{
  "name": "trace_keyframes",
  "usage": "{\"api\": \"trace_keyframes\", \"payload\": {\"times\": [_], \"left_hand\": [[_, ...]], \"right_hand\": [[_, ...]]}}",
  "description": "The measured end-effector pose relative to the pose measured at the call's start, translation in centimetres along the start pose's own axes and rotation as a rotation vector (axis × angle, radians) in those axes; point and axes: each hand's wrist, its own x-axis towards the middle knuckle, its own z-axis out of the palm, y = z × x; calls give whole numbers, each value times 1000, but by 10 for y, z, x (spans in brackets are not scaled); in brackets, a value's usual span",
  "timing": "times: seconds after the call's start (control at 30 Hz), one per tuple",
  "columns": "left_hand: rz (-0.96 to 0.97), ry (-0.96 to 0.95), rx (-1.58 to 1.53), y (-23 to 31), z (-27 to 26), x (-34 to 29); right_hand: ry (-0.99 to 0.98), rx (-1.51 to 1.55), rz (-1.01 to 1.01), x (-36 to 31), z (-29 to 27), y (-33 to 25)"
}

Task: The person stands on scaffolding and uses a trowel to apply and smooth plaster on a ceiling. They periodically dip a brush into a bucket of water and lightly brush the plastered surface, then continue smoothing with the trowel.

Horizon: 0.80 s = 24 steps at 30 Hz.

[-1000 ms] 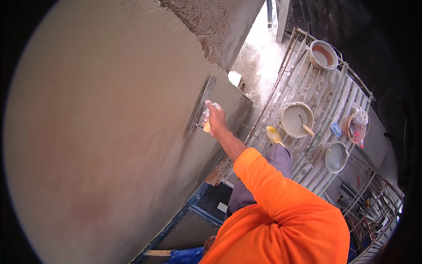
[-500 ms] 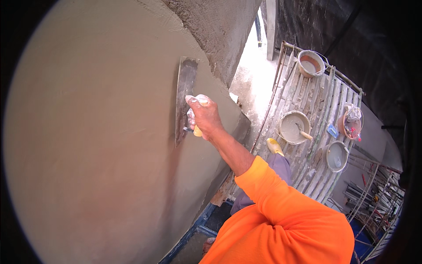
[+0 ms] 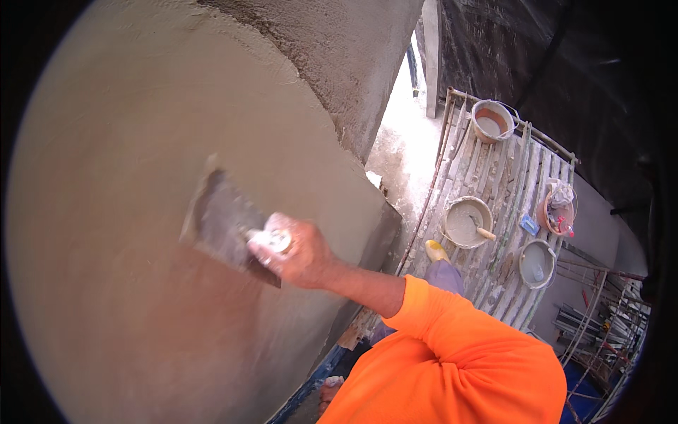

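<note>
My right hand [image 3: 296,253], dusted with plaster and slightly blurred, is closed round the handle of a plastering trowel [image 3: 224,218]. The trowel's flat rectangular metal blade lies against a wide wall of smooth, wet grey-beige plaster [image 3: 127,155], slanting from upper left to lower right. An orange sleeve covers the upper part of that arm. Low in the picture, beside the orange shirt, a small part of my left hand [image 3: 330,392] shows; its fingers are too hidden to read.
A rough, unsmoothed band [image 3: 332,49] borders the plaster above. To the right, a slatted scaffold platform [image 3: 487,177] carries a mortar bucket with a tool in it [image 3: 466,222], several other buckets and a blue item [image 3: 529,225]. My yellow-tipped shoe [image 3: 436,250] rests on the slats. Metal frames [image 3: 593,318] stand beyond.
My right hand has swept the trowel left and downward across the wall. The blade has turned from nearly upright to a slant. The view has shifted slightly.
</note>
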Motion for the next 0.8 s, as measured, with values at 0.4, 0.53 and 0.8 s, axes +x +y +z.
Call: {"api": "trace_keyframes", "payload": {"times": [0.4,0.53,0.8], "left_hand": [[-27,15,3,-5,15,-20],[-31,17,8,-5,15,-23],[-9,17,26,-1,13,-18]], "right_hand": [[481,165,783,-30,-57,155],[430,-119,670,-36,-66,172],[443,278,791,-20,-67,150]]}}
